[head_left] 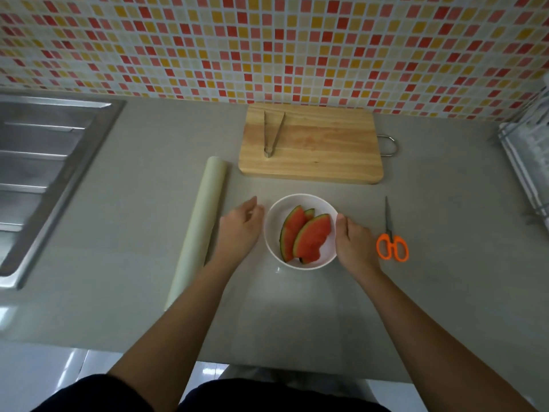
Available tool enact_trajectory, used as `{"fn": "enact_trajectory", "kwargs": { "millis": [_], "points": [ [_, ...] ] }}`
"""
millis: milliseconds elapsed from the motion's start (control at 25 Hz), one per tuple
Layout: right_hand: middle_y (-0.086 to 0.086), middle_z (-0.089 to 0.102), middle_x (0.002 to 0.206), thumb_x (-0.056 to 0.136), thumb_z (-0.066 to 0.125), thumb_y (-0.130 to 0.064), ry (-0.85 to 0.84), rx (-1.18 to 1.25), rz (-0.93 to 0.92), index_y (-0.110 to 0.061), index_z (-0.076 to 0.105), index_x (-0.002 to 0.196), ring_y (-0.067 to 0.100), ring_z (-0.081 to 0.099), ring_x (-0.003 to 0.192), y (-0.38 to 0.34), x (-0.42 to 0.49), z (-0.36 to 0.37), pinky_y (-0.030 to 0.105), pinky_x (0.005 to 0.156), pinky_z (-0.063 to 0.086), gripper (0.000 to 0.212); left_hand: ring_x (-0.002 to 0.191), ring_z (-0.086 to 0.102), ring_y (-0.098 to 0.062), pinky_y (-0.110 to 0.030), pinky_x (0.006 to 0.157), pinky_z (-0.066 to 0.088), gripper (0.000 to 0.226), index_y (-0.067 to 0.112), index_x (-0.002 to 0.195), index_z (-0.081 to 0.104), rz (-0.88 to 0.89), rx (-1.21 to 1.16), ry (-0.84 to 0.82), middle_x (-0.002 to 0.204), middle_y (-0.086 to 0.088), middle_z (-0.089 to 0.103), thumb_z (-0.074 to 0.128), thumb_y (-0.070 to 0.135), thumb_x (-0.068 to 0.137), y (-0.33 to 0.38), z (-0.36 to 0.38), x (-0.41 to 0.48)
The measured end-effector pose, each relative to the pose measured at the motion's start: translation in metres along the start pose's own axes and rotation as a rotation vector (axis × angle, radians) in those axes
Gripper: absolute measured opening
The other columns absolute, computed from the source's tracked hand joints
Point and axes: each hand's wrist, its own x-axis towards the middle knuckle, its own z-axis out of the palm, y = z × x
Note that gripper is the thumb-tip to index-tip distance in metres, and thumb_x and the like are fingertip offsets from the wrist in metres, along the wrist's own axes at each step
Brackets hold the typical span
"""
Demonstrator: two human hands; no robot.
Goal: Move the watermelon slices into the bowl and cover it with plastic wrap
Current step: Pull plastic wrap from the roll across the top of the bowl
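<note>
Forearms reach to the bowl (297, 203) mid-table, watermelon slices (312, 239) already inside. Left hand (240, 230) is loose and open just beside it. Right hand (353, 245) has its thumb on the rim, grip unclear. Plastic wrap roll (202, 221) lies left. Risk: a one-sided tug slides or tips the bowl, and the film bunches.

A single wide-angle view from the head looks forward and steeply down, close over the counter (118, 292). The tiled wall (267, 40) fills the top, the sink (44, 162) the left edge, and the bowl (289, 203) sits near centre.
</note>
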Motion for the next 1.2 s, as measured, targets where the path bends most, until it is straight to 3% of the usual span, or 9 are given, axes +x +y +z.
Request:
{"fn": "enact_trajectory", "kwargs": {
  "millis": [80,160,240,360,520,760,960,1080,1200],
  "points": [
    [0.030,0.066,0.087,0.098,0.032,-0.026,0.004,-0.010,-0.012,0.003,0.059,0.080,0.043,0.060,0.084,0.001,0.001,-0.001,0.039,0.069,0.041,0.044,0.099,0.063,-0.029,-0.020,0.072,0.036,0.031,0.010,0.117,0.067,0.102,0.047,0.166,0.100,-0.011,0.071,0.049,0.023,0.094,-0.003,-0.032,0.014],
    [0.031,0.065,0.087,0.098,0.033,-0.024,0.009,-0.011,-0.023,0.004,0.058,0.078,0.044,0.060,0.084,0.002,0.001,0.000,0.039,0.069,0.041,0.043,0.102,0.062,-0.034,-0.026,0.080,0.039,0.031,0.004,0.112,0.067,0.084,0.152,0.231,0.108,-0.018,0.070,0.050,0.022,0.093,-0.018,-0.066,0.034],
    [0.032,0.065,0.086,0.098,0.034,-0.023,0.012,0.000,-0.026,0.005,0.058,0.077,0.044,0.060,0.084,0.003,0.002,0.001,0.039,0.069,0.041,0.043,0.108,0.060,-0.031,-0.029,0.090,0.041,0.038,0.004,0.113,0.066,-0.068,0.214,0.126,0.116,-0.014,0.067,0.054,0.033,0.093,-0.036,-0.088,0.047],
    [0.031,0.065,0.087,0.098,0.033,-0.026,-0.002,0.003,0.002,0.004,0.058,0.078,0.043,0.060,0.084,0.003,0.001,0.001,0.035,0.068,0.037,0.044,0.082,0.056,-0.025,-0.032,0.067,0.040,0.039,0.011,0.082,0.063,-0.223,0.183,-0.124,0.080,-0.006,0.058,0.061,0.050,0.084,-0.052,-0.087,0.049],
    [0.027,0.065,0.088,0.098,0.030,-0.031,-0.069,0.028,0.042,-0.004,0.056,0.075,0.041,0.059,0.086,0.004,0.002,-0.001,0.032,0.068,0.034,0.044,0.090,0.062,-0.027,-0.036,0.080,0.051,0.036,0.010,0.099,0.068,-0.300,0.078,-0.081,0.095,-0.008,0.064,0.069,0.041,0.080,-0.061,-0.084,0.056],
    [0.019,0.066,0.101,0.097,0.026,-0.043,-0.143,0.064,0.004,-0.009,0.059,0.102,0.036,0.057,0.101,0.000,0.002,-0.013,0.032,0.077,0.037,0.048,0.079,0.061,-0.024,-0.041,0.081,0.056,0.015,0.021,0.072,0.064,-0.256,-0.033,-0.060,0.088,-0.009,0.065,0.069,0.034,0.079,-0.044,-0.092,0.049],
    [0.013,0.063,0.115,0.094,0.044,-0.026,0.107,0.168,-0.133,-0.007,0.058,0.117,0.022,0.059,0.097,-0.016,-0.006,-0.029,0.016,0.082,0.037,0.033,0.084,0.068,-0.025,-0.038,0.075,0.059,0.028,0.015,0.097,0.066,-0.102,-0.310,-0.167,0.093,-0.010,0.070,0.071,0.033,0.076,0.015,-0.079,0.037],
    [0.002,0.068,0.097,0.091,0.053,-0.018,0.021,0.275,-0.189,-0.015,0.066,0.103,0.008,0.059,0.078,-0.026,-0.023,-0.037,0.005,0.068,0.039,0.018,0.075,0.069,-0.017,-0.030,0.068,0.059,0.035,0.011,0.107,0.059,-0.056,-0.394,-0.254,0.089,-0.006,0.069,0.073,0.028,0.079,0.047,-0.065,0.034],
    [-0.011,0.067,0.079,0.088,0.059,-0.021,-0.144,0.420,-0.133,-0.030,0.067,0.086,0.005,0.062,0.072,-0.040,-0.039,-0.040,0.011,0.068,0.045,0.012,0.072,0.071,-0.013,-0.026,0.062,0.057,0.036,0.010,0.108,0.058,-0.029,-0.464,-0.272,0.087,-0.004,0.069,0.073,0.026,0.080,0.065,-0.056,0.036]
  ]
}}
